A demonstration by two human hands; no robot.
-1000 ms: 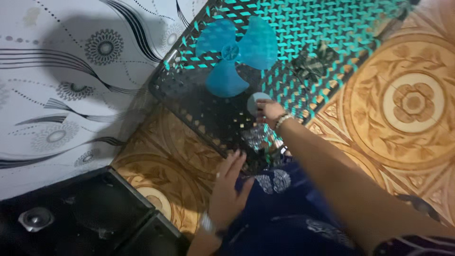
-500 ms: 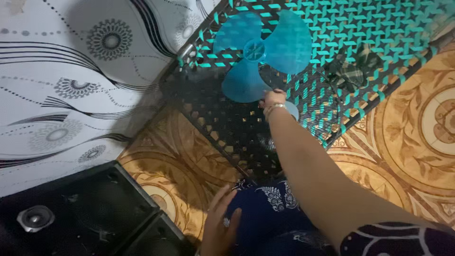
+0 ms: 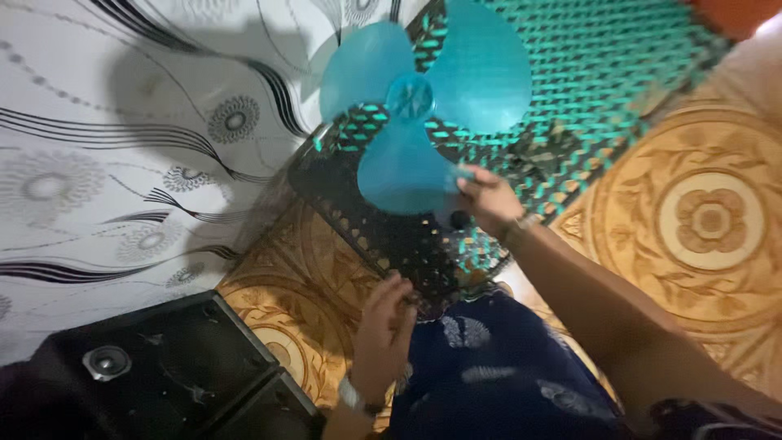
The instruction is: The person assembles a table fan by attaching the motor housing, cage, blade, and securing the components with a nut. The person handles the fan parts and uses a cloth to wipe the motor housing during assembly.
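Fingers of the right hand (image 3: 486, 198) are pinching one blade of the blue fan propeller (image 3: 419, 114), holding it above the woven mat (image 3: 586, 73); the left hand (image 3: 384, 336), fingers loosely apart, is resting beside the dark blue cloth (image 3: 489, 367).

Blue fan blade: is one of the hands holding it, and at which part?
Yes. The right hand grips the blue fan blade at the edge of its lower vane; the left hand holds nothing.
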